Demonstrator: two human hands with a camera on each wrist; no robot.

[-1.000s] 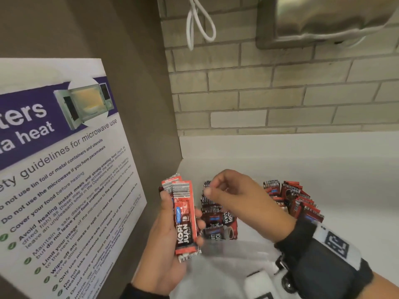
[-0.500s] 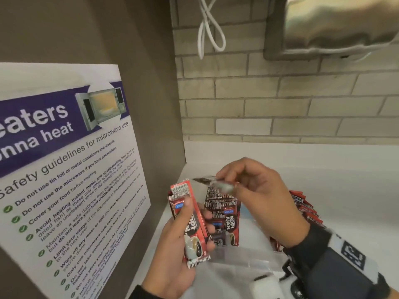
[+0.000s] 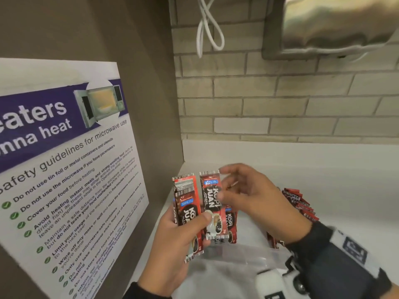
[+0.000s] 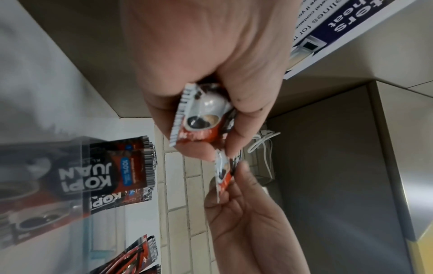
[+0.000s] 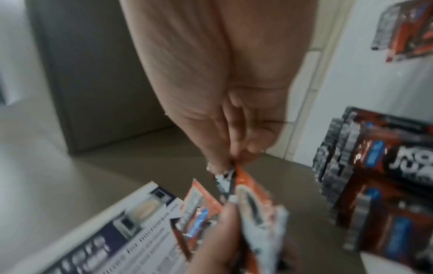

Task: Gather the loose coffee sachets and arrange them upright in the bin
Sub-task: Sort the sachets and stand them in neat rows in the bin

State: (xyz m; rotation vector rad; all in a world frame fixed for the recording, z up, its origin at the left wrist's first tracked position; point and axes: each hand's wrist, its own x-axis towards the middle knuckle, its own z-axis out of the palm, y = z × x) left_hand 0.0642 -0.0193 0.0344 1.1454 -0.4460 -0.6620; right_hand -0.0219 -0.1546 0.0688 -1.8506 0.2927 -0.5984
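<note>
A: Grip status, left hand (image 3: 172, 244)?

B: Closed around a small fanned stack of Kopi Juan sachets (image 3: 187, 212), thumb (image 3: 203, 219) pressed across the fronts, fingers behind. Stack is upright, barcode ends up. Left wrist view shows the same: bottom ends of the sachets (image 4: 199, 118) clamped between thumb and fingers.

A: Right hand (image 3: 254, 203)?

B: Pinching one more sachet (image 3: 212, 203) by its right edge, thumb (image 3: 224, 196) on the printed face. That sachet stands vertical, just beside the left-hand stack, its lower end overlapping under the left thumb. So both hands touch it. Other right fingers are loosely spread above. Right wrist view is blurred, but the fingertips (image 5: 234, 153) do meet on a sachet edge (image 5: 225, 178).

A: Where's the rest of the stock?

B: Clear plastic bin (image 3: 248, 253) directly below the hands, on the white surface (image 3: 323, 190). Several sachets already stand upright in it (image 3: 230, 223), against its far left end. In the left wrist view they read through the bin wall (image 4: 46, 166), labels facing out. Count, cannot tell.

A: Loose ones?

B: Pile of them (image 3: 300, 203) on the surface behind the right wrist, lying fanned and overlapping, outside the bin. Partly hidden by the hand.

A: Surroundings?

B: Microwave safety poster (image 3: 64, 169) on the brown side panel to the left, brick wall (image 3: 280, 104) behind, white cable loop (image 3: 210, 29) hanging down it, steel dispenser (image 3: 334, 24) top right. Black wrist strap with a marker tag (image 3: 354, 251) on the right arm.
</note>
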